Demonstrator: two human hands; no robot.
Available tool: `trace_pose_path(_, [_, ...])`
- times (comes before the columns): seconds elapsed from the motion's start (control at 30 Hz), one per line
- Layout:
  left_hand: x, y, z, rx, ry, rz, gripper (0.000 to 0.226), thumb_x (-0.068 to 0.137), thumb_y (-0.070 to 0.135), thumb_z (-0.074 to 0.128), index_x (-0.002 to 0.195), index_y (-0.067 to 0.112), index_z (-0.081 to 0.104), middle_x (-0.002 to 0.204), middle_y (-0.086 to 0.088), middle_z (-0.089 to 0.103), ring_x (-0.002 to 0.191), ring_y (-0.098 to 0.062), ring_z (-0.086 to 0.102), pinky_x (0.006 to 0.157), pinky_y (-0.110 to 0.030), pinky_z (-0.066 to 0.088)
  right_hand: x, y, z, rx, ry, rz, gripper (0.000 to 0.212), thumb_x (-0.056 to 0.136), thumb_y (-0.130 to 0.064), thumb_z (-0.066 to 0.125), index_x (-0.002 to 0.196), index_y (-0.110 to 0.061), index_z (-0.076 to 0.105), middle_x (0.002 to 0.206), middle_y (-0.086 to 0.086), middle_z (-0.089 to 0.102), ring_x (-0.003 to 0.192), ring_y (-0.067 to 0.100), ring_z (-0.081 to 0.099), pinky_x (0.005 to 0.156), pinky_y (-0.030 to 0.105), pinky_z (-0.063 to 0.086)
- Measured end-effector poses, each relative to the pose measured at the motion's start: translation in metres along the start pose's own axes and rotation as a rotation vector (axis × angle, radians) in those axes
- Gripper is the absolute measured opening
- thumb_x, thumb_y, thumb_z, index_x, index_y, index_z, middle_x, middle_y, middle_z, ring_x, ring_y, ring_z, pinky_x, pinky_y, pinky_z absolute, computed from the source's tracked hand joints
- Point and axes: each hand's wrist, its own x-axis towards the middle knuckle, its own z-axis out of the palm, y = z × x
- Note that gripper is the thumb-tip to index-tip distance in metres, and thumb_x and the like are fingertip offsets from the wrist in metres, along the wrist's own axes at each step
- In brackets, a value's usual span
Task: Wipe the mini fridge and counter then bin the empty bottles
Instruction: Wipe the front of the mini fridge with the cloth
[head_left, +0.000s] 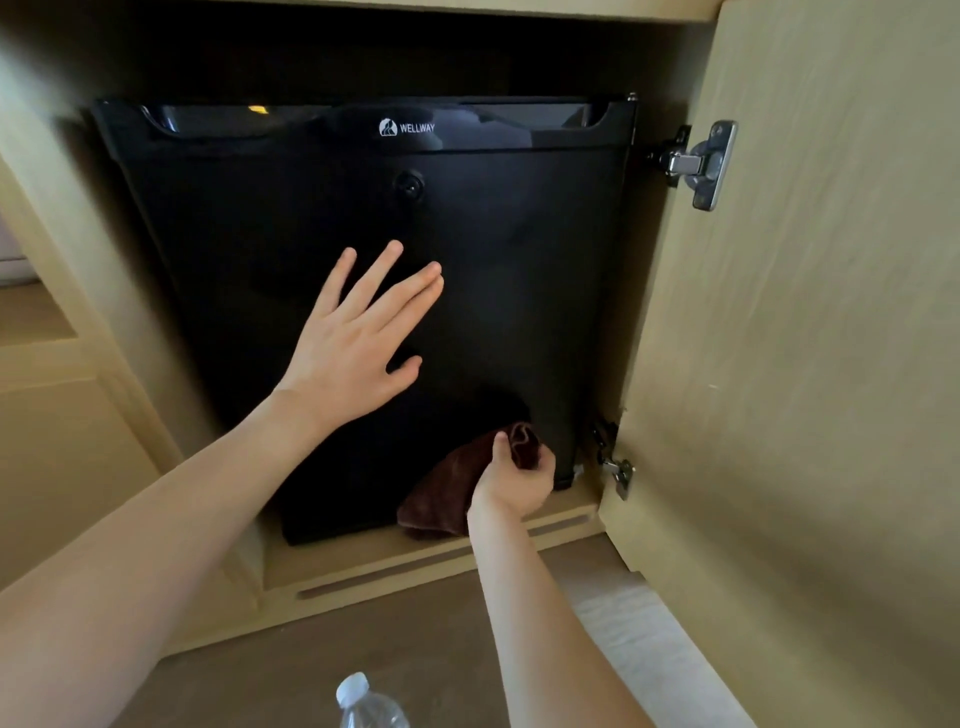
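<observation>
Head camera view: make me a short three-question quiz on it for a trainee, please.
1. True or false: the person's left grip is open, fingers spread, over the door of the black mini fridge.
2. What does the right grip hold? A a yellow sponge; B a dark brown cloth; C a spray can.
3. Fill in: the clear plastic bottle with a white cap shows at the ___ edge of the view.
Key: 1 true; 2 B; 3 bottom.
</observation>
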Motion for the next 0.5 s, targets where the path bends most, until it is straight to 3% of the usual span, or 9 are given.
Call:
trace_pose_path(0.27, [-0.002, -0.002, 0.007, 0.009, 0.040, 0.014, 0.077, 0.084, 0.036, 0.064, 0.151, 0.014, 0.035, 0.159, 0.001, 0.030, 0.150, -0.029, 0.015, 0.122, -0.052, 0.005, -0.006, -0.056, 0.024, 0.078, -0.165, -0.461, 0.038, 0.083, -0.021, 0.077, 0.120, -0.025, 0.066, 0.114, -0.008, 0.066, 0.107, 0.003, 0.061, 0.088, 0.009, 0.045])
trace_pose_path(0.37, [-0.001, -0.002, 0.006, 0.007, 0.032, 0.011, 0.075, 0.084, 0.037, 0.059, 0.151, 0.014, 0.036, 0.159, 0.001, 0.031, 0.150, -0.029, 0.015, 0.122, -0.053, 0.007, 0.004, -0.038, 0.013, 0.093, -0.092, -0.359, 0.044, 0.084, -0.024, 0.076, 0.126, -0.021, 0.063, 0.122, -0.004, 0.065, 0.116, 0.009, 0.060, 0.090, 0.010, 0.042])
trace_pose_path(0.5, [-0.001, -0.001, 0.004, -0.012, 0.037, 0.006, 0.075, 0.084, 0.035, 0.062, 0.151, 0.013, 0.036, 0.158, 0.001, 0.033, 0.150, -0.029, 0.016, 0.122, -0.054, 0.008, 0.017, -0.019, -0.004, 0.116, 0.065, -0.035, 0.050, 0.085, -0.021, 0.076, 0.131, -0.011, 0.059, 0.127, 0.008, 0.065, 0.120, 0.026, 0.061, 0.096, 0.032, 0.051])
